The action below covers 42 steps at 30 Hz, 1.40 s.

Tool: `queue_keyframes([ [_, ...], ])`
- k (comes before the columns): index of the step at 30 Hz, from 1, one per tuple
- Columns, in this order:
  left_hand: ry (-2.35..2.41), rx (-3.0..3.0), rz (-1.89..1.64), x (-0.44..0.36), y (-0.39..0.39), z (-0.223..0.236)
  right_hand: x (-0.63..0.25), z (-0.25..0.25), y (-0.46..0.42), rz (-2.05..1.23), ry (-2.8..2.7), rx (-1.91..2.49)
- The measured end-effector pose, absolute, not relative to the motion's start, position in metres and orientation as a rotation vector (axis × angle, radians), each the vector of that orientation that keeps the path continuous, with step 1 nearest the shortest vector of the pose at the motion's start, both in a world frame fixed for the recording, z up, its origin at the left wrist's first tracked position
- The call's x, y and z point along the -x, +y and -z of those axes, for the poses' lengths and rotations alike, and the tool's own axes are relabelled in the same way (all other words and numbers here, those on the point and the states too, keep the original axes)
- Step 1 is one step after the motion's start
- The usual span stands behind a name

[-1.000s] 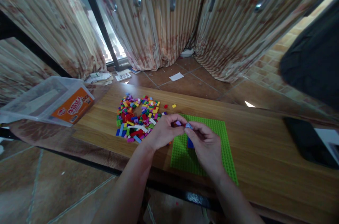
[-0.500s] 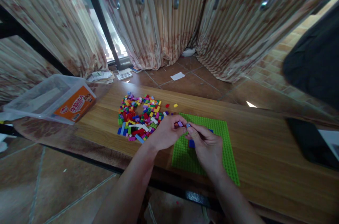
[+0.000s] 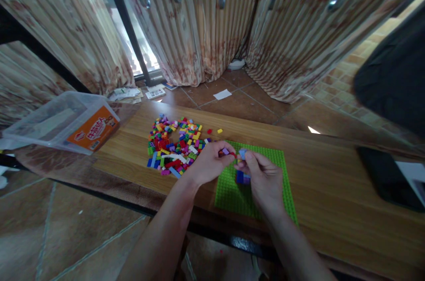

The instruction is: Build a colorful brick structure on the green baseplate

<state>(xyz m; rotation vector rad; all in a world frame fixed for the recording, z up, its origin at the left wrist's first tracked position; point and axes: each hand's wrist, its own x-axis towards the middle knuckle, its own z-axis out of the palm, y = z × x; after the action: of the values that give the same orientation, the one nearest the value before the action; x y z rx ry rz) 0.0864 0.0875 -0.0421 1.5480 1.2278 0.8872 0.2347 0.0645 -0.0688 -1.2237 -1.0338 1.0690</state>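
Observation:
My left hand [image 3: 210, 161] is closed over the left edge of the green baseplate [image 3: 229, 201], holding a few small bricks, among them a purple brick [image 3: 226, 151] and a red one at the fingertips. Just to its right, my right hand [image 3: 265, 179] pinches a light blue brick [image 3: 242, 154] between thumb and finger, above the plate. Below these fingers, blue bricks [image 3: 239, 177] sit on the baseplate, partly hidden by my right hand. A loose pile of many-coloured bricks [image 3: 162, 143] lies left of my left hand.
A clear plastic box [image 3: 49, 134] with an orange label stands at the table's left end. One red brick [image 3: 209, 131] and one yellow brick [image 3: 219, 130] lie apart behind the plate. A dark flat device [image 3: 385, 179] rests at the right on the wooden table [image 3: 325, 183].
My right hand has moved slightly right, away from my left fingertips, with the light blue brick in it. More of the blue bricks on the plate shows. My left hand has barely moved.

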Motion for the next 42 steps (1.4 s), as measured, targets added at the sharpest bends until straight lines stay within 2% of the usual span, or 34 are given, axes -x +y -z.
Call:
queue_keyframes([
  [8,1.568,-1.831,-0.692,-0.047,0.095,0.049,-0.29,0.056,0.083,-0.925,-0.744,1.193],
  [16,1.717,-2.043,-0.449,-0.032,0.094,0.053,-0.283,0.06,0.081,-0.855,-0.984,1.414],
  [27,1.685,-2.064,-0.535,-0.028,0.095,0.054,-0.286,0.06,0.082,-0.994,-1.138,1.45],
  [33,1.659,-2.024,-0.638,-0.029,0.097,0.051,-0.293,0.06,0.081,-0.95,-1.406,1.509],
  [42,1.679,-1.88,-0.763,-0.034,0.096,0.047,-0.301,0.068,0.084,-0.875,-1.424,1.543],
])
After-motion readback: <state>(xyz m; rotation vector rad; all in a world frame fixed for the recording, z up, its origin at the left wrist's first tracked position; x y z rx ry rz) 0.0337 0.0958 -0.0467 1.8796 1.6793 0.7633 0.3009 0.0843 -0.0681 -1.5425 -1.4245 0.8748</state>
